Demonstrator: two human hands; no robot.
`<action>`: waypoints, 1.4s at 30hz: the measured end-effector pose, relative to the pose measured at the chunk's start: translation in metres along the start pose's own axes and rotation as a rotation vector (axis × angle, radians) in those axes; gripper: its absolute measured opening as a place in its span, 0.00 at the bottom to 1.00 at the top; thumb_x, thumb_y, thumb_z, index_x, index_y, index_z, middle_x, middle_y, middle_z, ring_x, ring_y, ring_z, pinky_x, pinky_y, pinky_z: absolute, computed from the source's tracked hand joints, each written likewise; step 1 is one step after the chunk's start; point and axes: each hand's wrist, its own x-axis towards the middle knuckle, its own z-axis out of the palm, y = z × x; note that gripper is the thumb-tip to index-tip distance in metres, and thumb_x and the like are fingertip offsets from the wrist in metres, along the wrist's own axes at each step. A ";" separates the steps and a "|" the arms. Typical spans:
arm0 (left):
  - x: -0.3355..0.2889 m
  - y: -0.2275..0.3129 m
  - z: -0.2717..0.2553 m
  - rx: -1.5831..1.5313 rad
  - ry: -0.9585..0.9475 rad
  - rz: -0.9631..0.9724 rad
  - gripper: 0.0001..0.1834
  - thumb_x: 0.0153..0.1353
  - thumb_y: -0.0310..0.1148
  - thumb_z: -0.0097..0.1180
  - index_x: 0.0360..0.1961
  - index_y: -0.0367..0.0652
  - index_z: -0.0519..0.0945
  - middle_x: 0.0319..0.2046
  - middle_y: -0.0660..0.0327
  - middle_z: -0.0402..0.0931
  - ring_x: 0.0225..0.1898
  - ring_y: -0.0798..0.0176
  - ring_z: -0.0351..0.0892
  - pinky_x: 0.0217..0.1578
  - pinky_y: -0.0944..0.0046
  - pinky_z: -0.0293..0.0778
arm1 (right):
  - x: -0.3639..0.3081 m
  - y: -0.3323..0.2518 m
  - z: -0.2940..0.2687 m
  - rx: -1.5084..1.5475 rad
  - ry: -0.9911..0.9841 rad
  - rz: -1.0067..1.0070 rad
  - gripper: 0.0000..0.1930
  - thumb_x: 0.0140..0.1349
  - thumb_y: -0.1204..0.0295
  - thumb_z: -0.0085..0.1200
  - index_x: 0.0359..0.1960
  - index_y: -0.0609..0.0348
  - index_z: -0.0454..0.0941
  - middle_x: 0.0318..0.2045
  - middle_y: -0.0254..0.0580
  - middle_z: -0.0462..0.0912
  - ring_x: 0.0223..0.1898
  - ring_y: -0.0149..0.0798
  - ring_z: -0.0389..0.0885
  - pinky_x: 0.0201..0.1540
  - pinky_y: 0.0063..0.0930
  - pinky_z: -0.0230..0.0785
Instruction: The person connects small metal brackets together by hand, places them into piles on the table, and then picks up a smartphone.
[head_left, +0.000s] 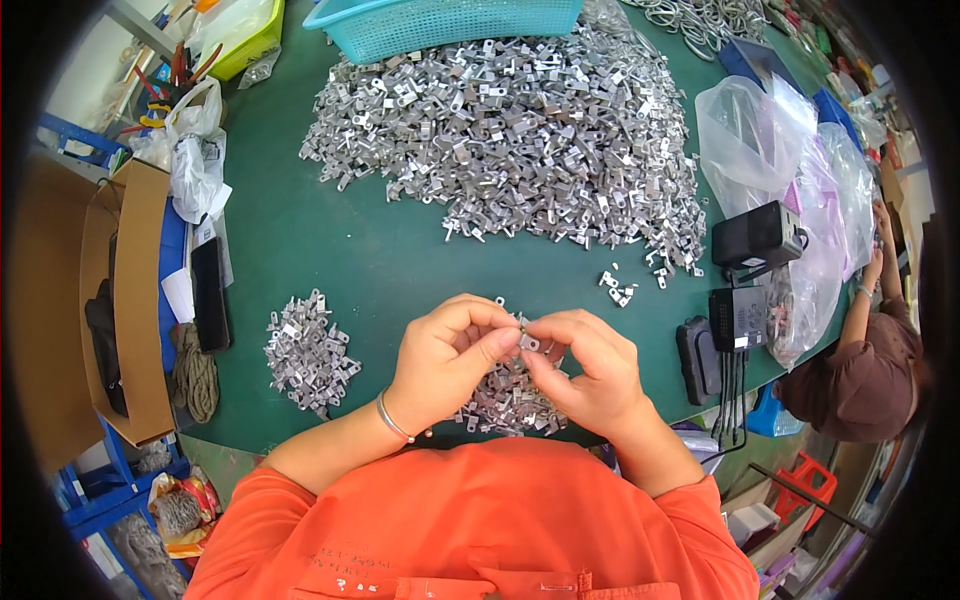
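Between my fingertips is a small metal bracket (527, 342), bent and with a hole, held in front of my chest. My left hand (447, 352) pinches it from one side with thumb and forefinger. On the other side my right hand (590, 362) grips it the same way. Beneath my hands lies a near pile of the same brackets (512, 402), partly hidden by them. A smaller pile of brackets (311, 352) sits to the left on the green table (400, 250). Farther back spreads a large heap of brackets (520, 130).
A turquoise basket (450, 28) stands behind the heap. On the right are plastic bags (745, 140), a black box-shaped device (757, 236) and another with cables (738, 318). A phone (210, 295), rope (195, 375) and cardboard box (135, 300) line the left edge. Another person (855, 375) works at right.
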 end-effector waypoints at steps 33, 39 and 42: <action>-0.005 -0.003 0.001 -0.085 -0.050 0.148 0.12 0.55 0.12 0.56 0.41 0.33 0.77 0.45 0.55 0.72 0.45 0.63 0.77 0.47 0.66 0.79 | -0.006 0.003 0.006 0.086 0.141 -0.014 0.10 0.47 0.84 0.64 0.33 0.64 0.80 0.31 0.43 0.82 0.26 0.34 0.80 0.28 0.23 0.73; -0.003 -0.004 0.004 -0.096 -0.029 0.135 0.12 0.54 0.12 0.56 0.40 0.33 0.77 0.44 0.55 0.72 0.45 0.63 0.77 0.45 0.67 0.78 | -0.004 0.007 0.002 0.014 0.122 -0.109 0.10 0.47 0.85 0.63 0.32 0.64 0.80 0.29 0.44 0.82 0.29 0.38 0.81 0.31 0.26 0.74; 0.002 -0.003 -0.002 0.127 0.052 0.240 0.13 0.53 0.13 0.56 0.40 0.34 0.77 0.44 0.56 0.73 0.42 0.67 0.76 0.41 0.70 0.74 | 0.003 0.026 -0.012 -0.317 0.169 -0.116 0.08 0.47 0.84 0.61 0.30 0.62 0.79 0.28 0.44 0.81 0.30 0.45 0.80 0.33 0.31 0.74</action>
